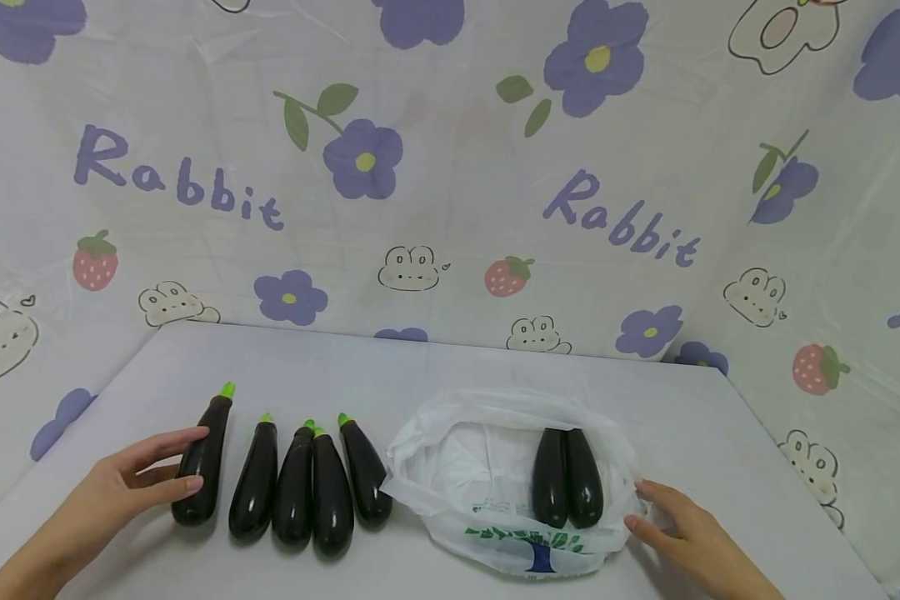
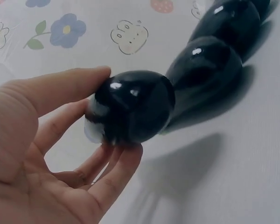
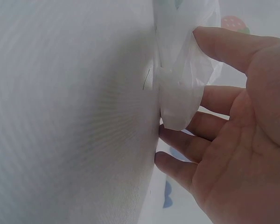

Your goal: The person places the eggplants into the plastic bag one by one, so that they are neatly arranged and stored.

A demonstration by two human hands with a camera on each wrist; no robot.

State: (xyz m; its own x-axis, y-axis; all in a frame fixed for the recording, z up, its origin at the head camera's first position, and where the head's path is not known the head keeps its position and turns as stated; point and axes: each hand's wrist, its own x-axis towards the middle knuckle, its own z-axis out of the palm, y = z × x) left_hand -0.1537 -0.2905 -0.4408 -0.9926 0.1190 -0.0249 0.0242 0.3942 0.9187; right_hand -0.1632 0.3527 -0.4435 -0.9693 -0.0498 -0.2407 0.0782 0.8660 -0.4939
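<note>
At the left end of a row of dark, glossy eggplants, my left hand grips the leftmost eggplant between thumb and fingers. Its bright green stem end points away from me. The left wrist view shows the rounded end of this eggplant close up in the left hand. A white plastic bag with a printed tree lies with its mouth open, and two eggplants rest side by side in it, their tops hidden. My right hand holds the bag's right edge, thumb and fingers on either side of the plastic.
Several more eggplants lie to the right of the held one; the last of them touches the bag's left rim. All rest on a white table. A patterned cloth hangs behind the table and along its sides.
</note>
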